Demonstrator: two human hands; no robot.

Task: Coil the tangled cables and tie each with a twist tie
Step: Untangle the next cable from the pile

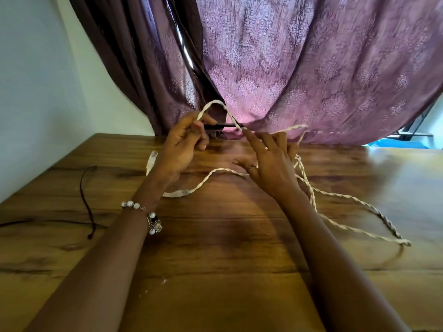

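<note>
A cream twisted cable (345, 196) lies in loose loops across the wooden table (215, 248) and trails off to the right. My left hand (184, 144) pinches one raised arch of it near the table's far edge. My right hand (271, 161) holds the other side of that arch, with several strands running through its curled fingers. The cable's clear plug end (178, 193) lies on the table under my left wrist. A second clear plug (153, 157) sits just left of my left hand. A short black stick-like piece (223, 125) shows between my hands.
A thin black cord (87, 200) lies on the table's left side, its end near the left edge. A purple patterned curtain (299, 68) hangs right behind the table's far edge. A pale wall stands at the left.
</note>
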